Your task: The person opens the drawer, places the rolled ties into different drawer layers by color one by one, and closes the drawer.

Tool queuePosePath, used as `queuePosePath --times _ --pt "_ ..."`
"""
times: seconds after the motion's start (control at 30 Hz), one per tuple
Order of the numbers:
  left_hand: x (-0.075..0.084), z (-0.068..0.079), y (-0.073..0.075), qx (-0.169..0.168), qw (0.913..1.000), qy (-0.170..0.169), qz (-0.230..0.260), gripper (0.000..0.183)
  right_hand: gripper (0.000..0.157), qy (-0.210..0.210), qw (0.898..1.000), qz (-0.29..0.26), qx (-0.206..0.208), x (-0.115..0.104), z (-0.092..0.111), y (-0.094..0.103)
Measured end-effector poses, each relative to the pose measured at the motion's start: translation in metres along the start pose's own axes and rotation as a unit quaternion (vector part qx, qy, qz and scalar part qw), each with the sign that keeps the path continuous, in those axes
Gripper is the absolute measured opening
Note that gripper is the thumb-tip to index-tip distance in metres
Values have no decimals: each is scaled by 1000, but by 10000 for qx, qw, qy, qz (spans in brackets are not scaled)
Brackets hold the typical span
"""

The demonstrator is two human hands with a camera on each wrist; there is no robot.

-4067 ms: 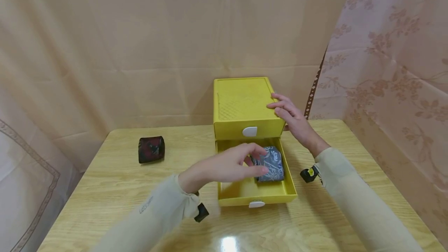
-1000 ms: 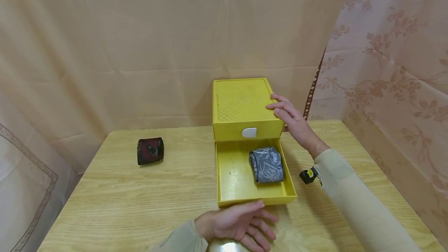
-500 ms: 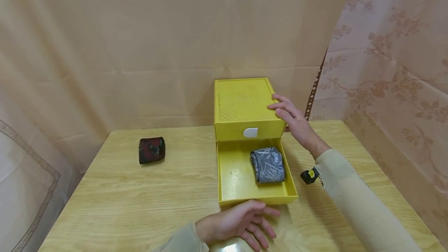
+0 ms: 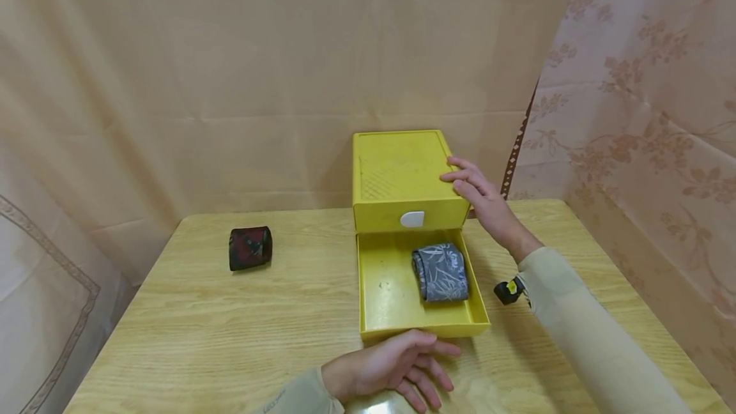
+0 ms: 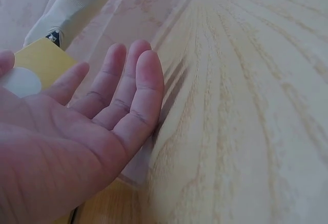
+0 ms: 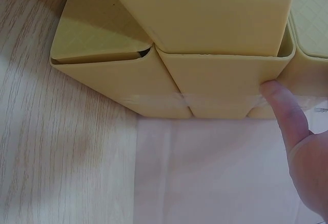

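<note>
A yellow drawer cabinet stands at the back of the table, with a lower drawer pulled out. Inside that drawer, toward its right side, lies a rolled grey cloth with a pale leaf pattern, like a rolled necktie. My right hand rests on the cabinet's upper right edge, fingers on the top; in the right wrist view a finger presses the yellow side wall. Just in front of the drawer is my left hand, fingers spread and holding nothing. Whether it touches the drawer front, I cannot tell.
A dark red and black rolled cloth sits on the wooden table at the left. Beige curtain hangs behind, and a flowered curtain on the right. Yellow units are stacked, as the right wrist view shows.
Some seconds ago my left hand was over the grey cloth in the drawer; it has since moved to the drawer's front. Over the last second both hands have stayed almost still.
</note>
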State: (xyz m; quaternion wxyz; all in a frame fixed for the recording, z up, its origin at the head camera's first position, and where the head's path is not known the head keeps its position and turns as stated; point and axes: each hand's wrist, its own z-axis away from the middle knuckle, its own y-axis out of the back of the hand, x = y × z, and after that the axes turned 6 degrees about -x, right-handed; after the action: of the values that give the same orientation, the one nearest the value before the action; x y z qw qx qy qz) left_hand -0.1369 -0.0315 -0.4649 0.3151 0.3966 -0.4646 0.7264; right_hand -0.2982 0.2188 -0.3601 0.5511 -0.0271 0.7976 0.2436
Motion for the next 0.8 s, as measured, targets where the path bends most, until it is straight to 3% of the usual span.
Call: queuePosePath --times 0.8 --pt "2 -1 0 17 9999 91 70 68 41 31 10000 4 18 1 -1 1"
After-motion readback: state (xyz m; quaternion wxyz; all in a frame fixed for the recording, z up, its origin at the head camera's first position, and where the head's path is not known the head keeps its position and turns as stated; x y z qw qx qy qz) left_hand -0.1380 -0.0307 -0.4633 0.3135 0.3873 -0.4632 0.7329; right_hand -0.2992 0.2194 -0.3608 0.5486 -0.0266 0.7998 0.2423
